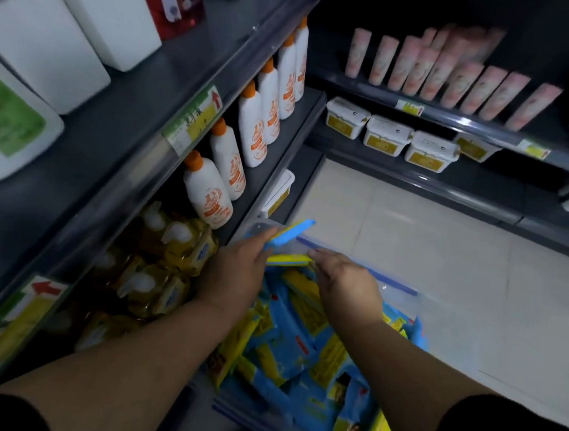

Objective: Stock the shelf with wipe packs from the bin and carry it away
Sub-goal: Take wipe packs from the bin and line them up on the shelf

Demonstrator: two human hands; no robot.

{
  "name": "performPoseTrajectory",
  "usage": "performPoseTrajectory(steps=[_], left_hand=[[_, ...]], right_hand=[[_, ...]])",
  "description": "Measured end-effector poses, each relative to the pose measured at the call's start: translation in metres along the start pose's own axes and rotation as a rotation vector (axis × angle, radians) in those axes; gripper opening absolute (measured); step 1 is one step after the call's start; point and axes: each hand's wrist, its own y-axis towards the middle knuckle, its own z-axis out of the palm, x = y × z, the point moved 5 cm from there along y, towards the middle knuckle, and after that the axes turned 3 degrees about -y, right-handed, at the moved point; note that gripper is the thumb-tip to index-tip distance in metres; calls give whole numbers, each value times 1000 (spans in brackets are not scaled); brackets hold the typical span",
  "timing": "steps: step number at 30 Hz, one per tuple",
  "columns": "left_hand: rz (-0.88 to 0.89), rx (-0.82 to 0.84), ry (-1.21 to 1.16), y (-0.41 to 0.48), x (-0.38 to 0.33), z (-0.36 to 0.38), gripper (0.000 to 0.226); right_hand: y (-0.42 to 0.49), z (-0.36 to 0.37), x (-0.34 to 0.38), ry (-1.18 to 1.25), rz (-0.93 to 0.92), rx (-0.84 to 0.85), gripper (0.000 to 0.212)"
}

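Above the bin rim, left hand grips a blue pack, right hand pinches a yellow pack; open floor rightward.

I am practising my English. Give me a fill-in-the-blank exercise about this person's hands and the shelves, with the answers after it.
1. The left hand grips a ____ wipe pack.
2. Just below it is a second pack, coloured ____.
3. The white bottles have ____ caps.
4. The pink tubes stand one shelf ____ the white tubs.
Missing words: blue; yellow; orange; above.
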Motion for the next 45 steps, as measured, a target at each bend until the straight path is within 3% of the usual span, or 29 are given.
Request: performPoseTrajectory(steps=[5,9,13,15,20,24,30,33,35,37,40,45], left_hand=[[-246,-190,-287,-12,-21,-46,29],[-312,-274,-387,-26,-44,-91,21],[-333,-326,-461,-48,-72,-131,22],[-374,-383,-522,-64,-87,-150,20],[-450,-502,-954,-124,-135,-203,12],[-378,-564,-1122,-184,-175,-251,18],[-224,-704,-1176,-272,-228,-330,14],[-178,-794,-1134,-316,-244,-372,15],[-158,-845,-1108,-346,-247,-400,13],[-147,-873,-1064,-377,-247,-426,12],[-132,-918,-1017,-425,-236,-465,12],[-156,-992,-958,-502,-192,-534,17]], right_hand=[[-12,-65,14,122,88,-244,23],[-15,-120,38,273,172,-375,19],[-13,-176,79,466,141,-495,19],[-20,-195,99,615,87,-422,22],[-59,-237,127,757,-103,-134,29],[-85,-296,158,769,-289,-116,32],[-118,-357,235,877,-488,48,39],[-136,-378,284,976,-528,137,22],[-143,-392,315,991,-512,90,8],[-149,-400,347,1043,-469,70,9],[-160,-391,404,1049,-446,215,34],[-194,-347,520,1220,-426,725,92]])
